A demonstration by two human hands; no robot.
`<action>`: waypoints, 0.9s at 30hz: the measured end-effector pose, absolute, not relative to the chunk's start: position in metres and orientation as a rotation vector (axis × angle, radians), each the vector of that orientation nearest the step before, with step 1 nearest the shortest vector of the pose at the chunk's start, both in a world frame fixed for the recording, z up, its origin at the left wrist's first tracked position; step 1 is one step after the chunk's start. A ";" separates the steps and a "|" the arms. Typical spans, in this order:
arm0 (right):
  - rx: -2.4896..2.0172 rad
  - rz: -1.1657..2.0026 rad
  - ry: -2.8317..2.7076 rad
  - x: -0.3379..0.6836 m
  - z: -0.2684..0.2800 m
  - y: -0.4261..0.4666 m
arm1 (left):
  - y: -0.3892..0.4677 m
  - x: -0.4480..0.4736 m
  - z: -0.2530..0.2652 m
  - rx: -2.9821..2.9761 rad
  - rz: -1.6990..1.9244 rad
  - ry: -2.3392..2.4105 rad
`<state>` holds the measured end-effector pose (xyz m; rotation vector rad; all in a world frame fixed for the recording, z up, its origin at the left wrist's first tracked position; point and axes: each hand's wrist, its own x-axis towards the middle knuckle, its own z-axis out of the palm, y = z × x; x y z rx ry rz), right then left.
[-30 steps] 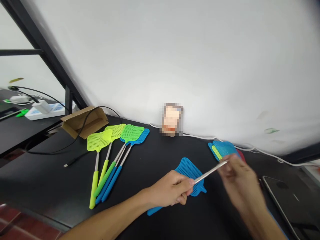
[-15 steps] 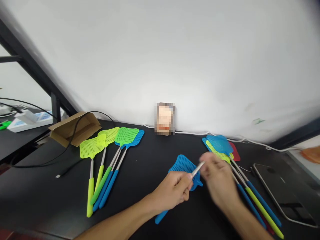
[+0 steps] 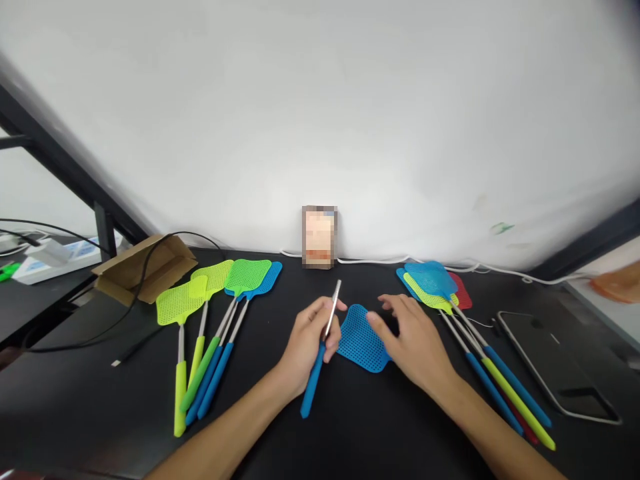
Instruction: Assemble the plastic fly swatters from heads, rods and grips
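My left hand (image 3: 313, 340) is closed around a fly swatter handle (image 3: 313, 390) with a blue grip and a silver metal rod that points up and away. Its rod end is bare. Just to the right, a loose blue fly swatter head (image 3: 364, 340) with a perforated, slightly curled surface lies on the table. Over the right edge of that head hovers my right hand (image 3: 413, 337), fingers apart and holding nothing; whether it touches the head I cannot tell.
Several assembled fly swatters (image 3: 249, 277) in yellow, green and blue lie at left. Another overlapping pile of swatters (image 3: 433, 280) lies at right, beside a phone-like dark device (image 3: 555, 363). Behind are an open cardboard box (image 3: 143, 267), a black cable (image 3: 145, 267) and a blurred-out card (image 3: 320, 237) against the wall.
My right hand has moved off the metal rod and opened near the blue head. My left hand has shifted left and turned the handle more upright.
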<state>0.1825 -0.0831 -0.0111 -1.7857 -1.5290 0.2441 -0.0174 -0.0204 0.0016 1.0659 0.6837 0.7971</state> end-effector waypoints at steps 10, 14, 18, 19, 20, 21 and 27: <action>-2.038 0.491 -1.713 0.179 -0.008 -0.086 | -0.014 -0.021 0.007 1.031 0.779 0.579; -1.710 0.809 -1.466 0.196 0.001 -0.083 | -0.017 -0.020 0.007 1.051 0.669 0.530; -1.399 0.903 -0.928 0.198 0.011 -0.084 | -0.022 -0.020 0.006 1.109 0.588 0.525; -1.329 0.927 -0.802 0.196 0.014 -0.084 | -0.023 -0.020 0.005 1.129 0.574 0.528; -1.258 0.954 -0.701 0.193 0.016 -0.085 | -0.024 -0.020 0.004 1.147 0.562 0.534; -1.190 0.983 -0.633 0.190 0.019 -0.085 | -0.025 -0.020 0.004 1.164 0.554 0.543; -0.953 1.136 -0.666 0.178 0.020 -0.086 | -0.030 -0.020 0.003 1.253 0.535 0.599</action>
